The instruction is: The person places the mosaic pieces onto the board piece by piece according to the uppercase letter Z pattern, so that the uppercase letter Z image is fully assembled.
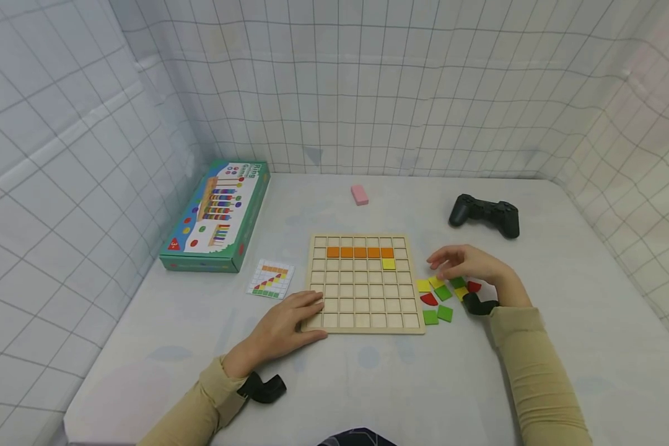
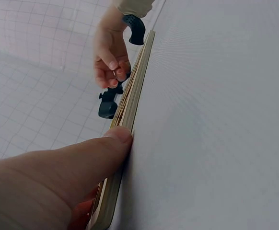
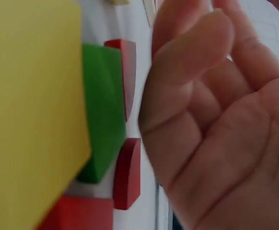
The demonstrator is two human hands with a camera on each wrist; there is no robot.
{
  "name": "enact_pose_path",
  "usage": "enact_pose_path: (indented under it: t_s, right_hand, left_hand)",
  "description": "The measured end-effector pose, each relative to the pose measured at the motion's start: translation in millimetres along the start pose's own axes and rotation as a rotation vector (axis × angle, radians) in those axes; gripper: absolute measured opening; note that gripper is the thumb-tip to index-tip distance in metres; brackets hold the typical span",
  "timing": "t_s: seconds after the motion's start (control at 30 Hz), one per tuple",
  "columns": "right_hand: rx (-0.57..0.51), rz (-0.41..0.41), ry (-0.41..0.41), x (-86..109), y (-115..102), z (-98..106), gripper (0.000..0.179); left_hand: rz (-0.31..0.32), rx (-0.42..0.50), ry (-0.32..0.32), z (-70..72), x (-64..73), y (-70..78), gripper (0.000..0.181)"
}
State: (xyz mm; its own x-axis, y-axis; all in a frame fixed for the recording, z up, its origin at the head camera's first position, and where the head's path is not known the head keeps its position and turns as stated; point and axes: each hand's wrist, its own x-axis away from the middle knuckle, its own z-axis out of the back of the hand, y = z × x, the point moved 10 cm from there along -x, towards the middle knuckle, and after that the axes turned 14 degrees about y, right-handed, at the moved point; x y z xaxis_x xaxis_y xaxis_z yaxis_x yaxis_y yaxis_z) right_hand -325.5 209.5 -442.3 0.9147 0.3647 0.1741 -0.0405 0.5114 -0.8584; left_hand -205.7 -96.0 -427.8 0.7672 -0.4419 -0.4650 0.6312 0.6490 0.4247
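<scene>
The coloured tiles (image 1: 443,293) lay right of the wooden grid board (image 1: 362,289), beneath your nearer right hand (image 1: 471,263), its curled grip's contents impossible to tell, while your left hand (image 1: 284,323) held the board's near-left corner.

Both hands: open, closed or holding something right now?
Left hand: holding the wooden grid board at its near left corner.
Right hand: fingers bent by the loose colored tiles; cannot tell whether it holds one.
</scene>
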Motion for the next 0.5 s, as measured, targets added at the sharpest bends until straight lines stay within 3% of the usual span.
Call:
enact_pose_path:
  t_s: [0.5]
  right_hand:
    - [0.002, 0.039, -0.024, -2.9, 7.2, -3.4, 0.039]
  left_hand:
    - [-0.004, 0.008, 0.005, 1.4, -0.6, 1.5, 0.059]
